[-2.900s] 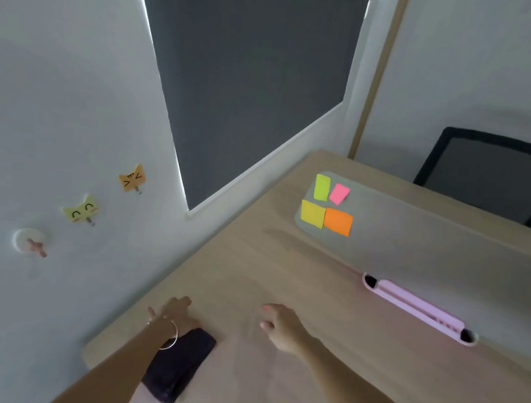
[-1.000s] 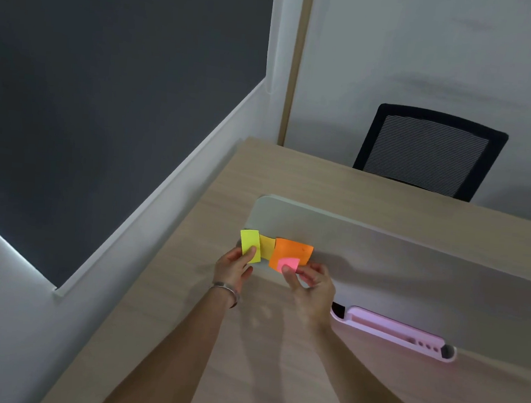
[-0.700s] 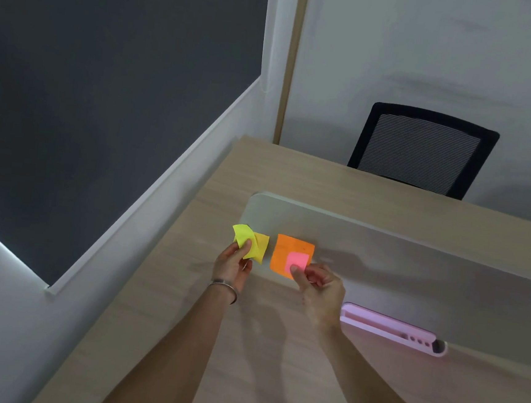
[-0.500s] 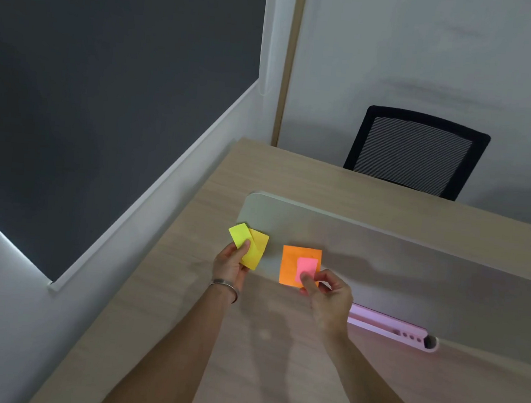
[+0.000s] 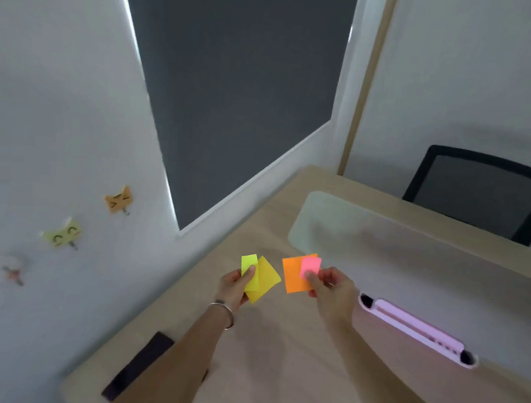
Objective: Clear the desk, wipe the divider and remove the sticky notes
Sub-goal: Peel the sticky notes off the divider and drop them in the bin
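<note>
My left hand [image 5: 234,287] pinches two sticky notes, a lime one [image 5: 248,270] over a yellow one [image 5: 267,280]. My right hand [image 5: 330,289] pinches two more, a small pink note [image 5: 311,265] on top of an orange one [image 5: 293,276]. Both pairs are held above the wooden desk [image 5: 277,347], off the grey divider [image 5: 412,265], which now shows no notes. A dark folded cloth [image 5: 137,365] lies at the desk's near left edge, partly under my left forearm.
A pink pen tray [image 5: 413,328] hangs low on the divider at the right. Cat-shaped hooks [image 5: 118,199] are stuck on the white wall to the left. A black mesh chair [image 5: 483,194] stands beyond the desk. A dark blind [image 5: 235,86] covers the window.
Both hands peeled the four notes off the divider and drew them back toward me over the desk. The view swung left, bringing the wall hooks and cloth back in.
</note>
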### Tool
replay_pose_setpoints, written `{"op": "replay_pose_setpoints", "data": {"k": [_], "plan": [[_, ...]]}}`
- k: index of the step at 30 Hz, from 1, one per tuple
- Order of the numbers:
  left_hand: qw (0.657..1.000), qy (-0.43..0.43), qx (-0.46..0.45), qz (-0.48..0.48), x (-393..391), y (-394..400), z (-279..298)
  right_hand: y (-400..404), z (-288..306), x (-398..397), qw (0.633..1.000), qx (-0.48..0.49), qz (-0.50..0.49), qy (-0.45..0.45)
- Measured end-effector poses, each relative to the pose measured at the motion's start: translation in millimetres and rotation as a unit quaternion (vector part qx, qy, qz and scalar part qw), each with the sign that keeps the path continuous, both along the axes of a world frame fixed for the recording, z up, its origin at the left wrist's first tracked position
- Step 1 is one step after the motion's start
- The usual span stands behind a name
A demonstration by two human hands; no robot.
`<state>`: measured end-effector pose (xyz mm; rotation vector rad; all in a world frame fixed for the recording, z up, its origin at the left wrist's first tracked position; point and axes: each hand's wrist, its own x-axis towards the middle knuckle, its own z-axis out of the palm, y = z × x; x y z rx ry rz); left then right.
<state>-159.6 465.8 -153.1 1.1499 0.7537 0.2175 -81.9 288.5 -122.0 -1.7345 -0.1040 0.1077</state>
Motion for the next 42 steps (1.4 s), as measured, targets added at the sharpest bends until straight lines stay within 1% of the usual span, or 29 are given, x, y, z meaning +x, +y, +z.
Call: {"op": "replay_pose_setpoints", "data": {"k": [1,4,6,8,11,14,16,18,21,26,33,37,40,42], "plan": [[1.000,0.005,0.011,0.025,-30.4,5.2,2.2,10.3,-3.3,-18.7,0.999,-0.008,0.032,-0.005],[0.997,0.034,0.029,0.060,-95.2,16.5,3.8,38.2,-17.8,-54.4,0.996,-0.045,0.080,-0.017],[0.991,0.046,0.042,0.122,-159.8,26.8,8.6,65.5,-23.6,-100.7,0.986,-0.074,0.147,-0.027],[0.981,0.068,0.045,0.174,-218.7,38.7,5.2,88.5,-23.9,-145.0,0.977,-0.083,0.197,-0.019],[0.961,0.126,0.062,0.239,-312.3,58.9,-15.5,122.9,-31.7,-219.3,0.950,-0.119,0.287,-0.022],[0.934,0.200,0.049,0.291,-389.5,65.2,-50.1,148.1,-52.1,-280.5,0.924,-0.153,0.349,-0.025],[0.917,0.248,0.053,0.308,-433.6,61.9,-80.4,161.3,-71.8,-319.9,0.899,-0.188,0.394,-0.030],[0.903,0.295,0.052,0.307,-471.6,56.3,-114.7,170.1,-97.1,-354.3,0.873,-0.227,0.432,-0.014],[0.885,0.361,0.021,0.294,-515.3,42.5,-174.1,172.7,-154.9,-396.2,0.834,-0.304,0.459,0.013],[0.858,0.433,-0.039,0.273,-550.8,24.7,-264.2,157.7,-256.7,-441.3,0.784,-0.396,0.475,0.055],[0.838,0.498,-0.062,0.214,-551.1,15.1,-401.3,147.2,-414.3,-468.7,0.739,-0.472,0.472,0.090],[0.833,0.512,-0.073,0.197,-546.8,16.8,-484.4,152.4,-497.2,-477.5,0.726,-0.486,0.476,0.101],[0.839,0.488,-0.104,0.218,-547.8,16.7,-524.0,156.3,-539.9,-481.4,0.729,-0.466,0.481,0.138],[0.839,0.475,-0.111,0.242,-552.0,16.9,-543.1,159.5,-558.9,-482.5,0.730,-0.464,0.480,0.146]]}}
